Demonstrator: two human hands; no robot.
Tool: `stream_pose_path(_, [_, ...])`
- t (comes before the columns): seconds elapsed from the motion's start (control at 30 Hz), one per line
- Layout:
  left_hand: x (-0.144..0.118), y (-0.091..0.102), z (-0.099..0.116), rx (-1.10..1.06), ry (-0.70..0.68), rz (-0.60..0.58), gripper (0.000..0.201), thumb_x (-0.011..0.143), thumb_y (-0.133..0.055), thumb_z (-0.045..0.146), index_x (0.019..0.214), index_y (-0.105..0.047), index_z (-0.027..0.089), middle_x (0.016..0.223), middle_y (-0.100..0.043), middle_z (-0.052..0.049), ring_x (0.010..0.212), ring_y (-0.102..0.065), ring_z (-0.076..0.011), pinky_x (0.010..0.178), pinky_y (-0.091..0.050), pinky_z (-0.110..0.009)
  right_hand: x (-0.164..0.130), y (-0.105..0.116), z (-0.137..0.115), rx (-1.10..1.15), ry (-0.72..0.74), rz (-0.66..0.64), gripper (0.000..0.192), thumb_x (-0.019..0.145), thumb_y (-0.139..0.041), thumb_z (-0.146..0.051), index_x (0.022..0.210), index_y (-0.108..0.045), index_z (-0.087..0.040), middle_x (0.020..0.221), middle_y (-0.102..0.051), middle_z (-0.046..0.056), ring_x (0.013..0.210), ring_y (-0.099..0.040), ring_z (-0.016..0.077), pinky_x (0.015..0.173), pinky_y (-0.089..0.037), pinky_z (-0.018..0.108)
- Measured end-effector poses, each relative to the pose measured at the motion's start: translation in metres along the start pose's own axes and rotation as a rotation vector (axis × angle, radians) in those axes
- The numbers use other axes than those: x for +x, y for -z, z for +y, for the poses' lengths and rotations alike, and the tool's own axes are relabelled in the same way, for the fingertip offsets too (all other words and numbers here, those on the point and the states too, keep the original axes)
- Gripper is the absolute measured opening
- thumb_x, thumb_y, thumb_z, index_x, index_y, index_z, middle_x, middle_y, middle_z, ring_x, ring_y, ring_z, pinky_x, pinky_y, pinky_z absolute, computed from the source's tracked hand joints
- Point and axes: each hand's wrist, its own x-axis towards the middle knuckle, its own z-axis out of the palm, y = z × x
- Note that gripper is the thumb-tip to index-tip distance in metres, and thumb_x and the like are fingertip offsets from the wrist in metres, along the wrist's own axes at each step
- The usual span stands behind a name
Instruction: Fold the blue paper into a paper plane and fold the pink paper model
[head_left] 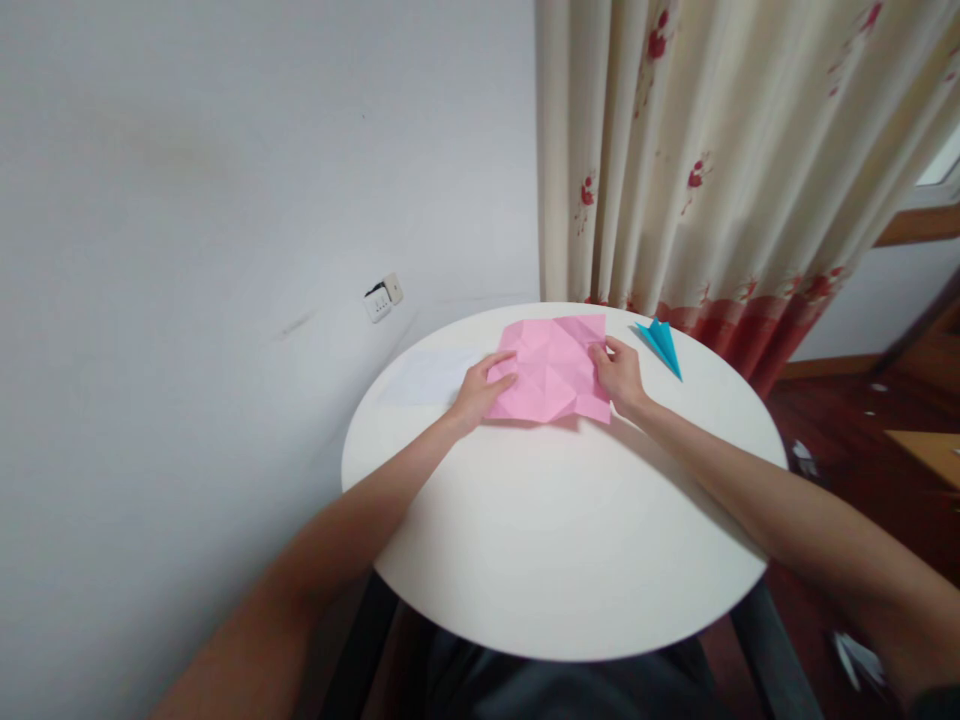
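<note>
A creased pink sheet of paper (pixel 553 368) lies unfolded on the far part of a round white table (pixel 562 530). My left hand (pixel 480 388) rests on the sheet's left edge, fingers laid over the paper. My right hand (pixel 619 375) pinches the sheet's right edge between thumb and fingers. Both forearms stretch across the table toward the paper.
A folded blue paper plane (pixel 661 343) lies on the table right of my right hand. A white sheet (pixel 431 375) lies at the table's left rim. Behind stand a white wall with a socket (pixel 382 298) and a cream curtain (pixel 712 160) with red flowers. Wooden floor lies at right.
</note>
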Motion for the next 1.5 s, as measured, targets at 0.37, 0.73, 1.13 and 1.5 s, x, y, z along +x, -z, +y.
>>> stream_pose_path(0.37, [0.028,0.091,0.010,0.375,-0.021,0.113,0.066,0.075,-0.081,0.023,0.137,-0.061,0.019,0.144,-0.056,-0.010,0.136,-0.051,-0.0270,0.119,-0.032,-0.041,-0.007,-0.002,0.002,-0.159,-0.314,-0.257,0.059,0.094,-0.053,-0.022,0.149,-0.035,-0.013,0.092,-0.074,0.010,0.043,-0.051,0.0083,0.042,-0.041,0.019])
stream_pose_path(0.73, [0.025,0.195,-0.019,0.383,0.311,0.301,0.068,0.069,-0.086,0.019,0.133,-0.064,0.017,0.133,-0.065,-0.016,0.117,-0.065,-0.0314,0.105,-0.049,-0.046,-0.006,0.000,-0.001,-0.247,-0.312,-0.355,0.033,0.093,-0.054,-0.013,0.126,-0.058,-0.012,0.097,-0.074,0.011,0.044,-0.054,0.0073,0.040,-0.040,0.019])
stream_pose_path(1.13, [0.040,0.154,-0.026,1.160,0.122,0.406,0.058,0.089,-0.061,0.031,0.144,-0.052,0.018,0.153,-0.042,-0.017,0.138,-0.041,-0.0377,0.113,-0.036,-0.053,0.026,0.021,0.015,-0.492,-0.079,-0.228,0.028,0.087,-0.055,-0.017,0.112,-0.068,-0.013,0.092,-0.073,0.009,0.061,-0.061,0.0142,0.063,-0.050,0.027])
stream_pose_path(1.5, [0.035,0.100,-0.062,1.038,0.380,-0.022,0.068,0.084,-0.054,0.067,0.142,-0.054,0.033,0.161,-0.032,-0.012,0.149,-0.013,-0.0497,0.110,-0.005,-0.077,0.068,0.091,0.054,-1.097,-0.287,0.052,0.051,0.084,-0.059,-0.031,0.132,-0.057,-0.013,0.138,-0.048,0.026,0.127,-0.044,0.0448,0.097,-0.039,0.060])
